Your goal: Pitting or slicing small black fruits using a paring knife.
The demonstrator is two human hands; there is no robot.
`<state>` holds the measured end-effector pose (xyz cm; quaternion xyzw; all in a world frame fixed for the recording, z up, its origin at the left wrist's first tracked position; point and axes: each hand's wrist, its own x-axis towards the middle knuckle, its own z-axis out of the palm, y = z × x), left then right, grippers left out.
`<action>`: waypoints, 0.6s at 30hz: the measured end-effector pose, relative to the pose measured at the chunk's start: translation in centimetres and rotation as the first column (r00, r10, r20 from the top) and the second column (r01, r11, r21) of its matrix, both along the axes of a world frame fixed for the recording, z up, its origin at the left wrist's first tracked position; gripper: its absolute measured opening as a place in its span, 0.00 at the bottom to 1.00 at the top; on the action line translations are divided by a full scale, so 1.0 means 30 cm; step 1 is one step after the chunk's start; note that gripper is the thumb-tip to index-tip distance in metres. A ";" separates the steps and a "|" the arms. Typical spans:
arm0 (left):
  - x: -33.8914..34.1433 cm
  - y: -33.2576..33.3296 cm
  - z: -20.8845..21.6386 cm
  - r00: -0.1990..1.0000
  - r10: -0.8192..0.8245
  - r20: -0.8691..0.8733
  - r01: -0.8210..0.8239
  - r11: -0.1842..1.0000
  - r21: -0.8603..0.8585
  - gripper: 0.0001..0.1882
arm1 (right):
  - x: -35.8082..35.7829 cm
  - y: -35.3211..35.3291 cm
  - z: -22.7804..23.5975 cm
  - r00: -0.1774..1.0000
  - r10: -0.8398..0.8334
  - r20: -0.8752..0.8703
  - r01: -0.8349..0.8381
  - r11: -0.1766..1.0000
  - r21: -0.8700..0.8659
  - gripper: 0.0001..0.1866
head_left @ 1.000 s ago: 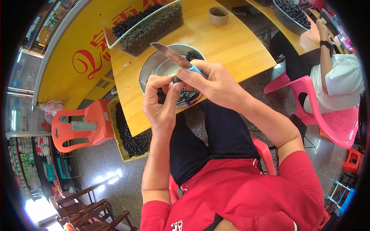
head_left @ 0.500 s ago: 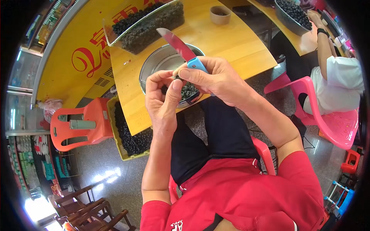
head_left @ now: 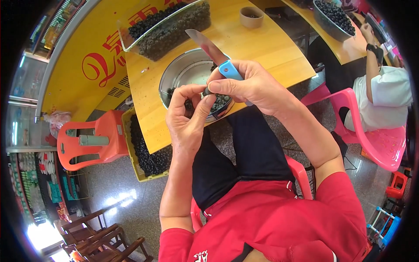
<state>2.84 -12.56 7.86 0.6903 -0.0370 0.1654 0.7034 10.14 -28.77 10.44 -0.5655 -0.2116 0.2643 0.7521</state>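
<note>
Both hands are brought together over the bowl (head_left: 180, 70), with their fingertips meeting at a small dark round piece (head_left: 206, 92). It is pinched by the finger and thumb of the left hand (head_left: 187, 115), and the right thumb is set close against its edge. A knife (head_left: 230, 70) is gripped by its blue handle in the right hand (head_left: 251, 85), with the blade pointed between ten and eleven o'clock.

The left fingertips could be nicked if the blade were swung back toward six o'clock, as they are so near. The piece could be dropped too, since it is small, round and held only by the tips. A tight grip on the handle might be lost if too much is asked of the right thumb.

The left forearm is held almost straight up from six o'clock, and the right one is slanted in from four. Farther out, a clear tub (head_left: 172, 35) filled with dark pieces is seen at eleven, a brown cup (head_left: 251, 19) at one, and a yellow crate (head_left: 142, 174) between seven and eight.
</note>
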 end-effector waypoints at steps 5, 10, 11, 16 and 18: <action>-0.005 -0.006 0.016 1.000 0.006 -0.015 -0.005 0.997 0.074 0.08 | 0.029 -0.008 -0.043 1.000 0.012 0.010 -0.012 1.000 0.024 0.11; -0.010 0.001 0.023 0.999 0.040 0.006 -0.041 0.982 0.187 0.07 | 0.011 -0.010 0.012 0.997 0.042 -0.071 -0.047 0.996 -0.072 0.10; -0.014 -0.001 0.026 0.999 0.041 0.006 -0.041 0.982 0.184 0.07 | 0.006 -0.008 0.018 0.997 0.039 -0.064 -0.043 0.997 -0.069 0.11; -0.028 0.002 0.029 0.993 -0.025 -0.112 0.005 0.984 -0.179 0.09 | -0.016 0.014 -0.009 0.986 -0.111 0.122 0.125 0.985 -0.116 0.12; -0.022 0.008 0.026 0.994 -0.020 -0.107 -0.001 0.981 -0.196 0.10 | -0.024 0.014 -0.045 0.683 -0.234 0.692 0.402 0.912 -0.088 0.09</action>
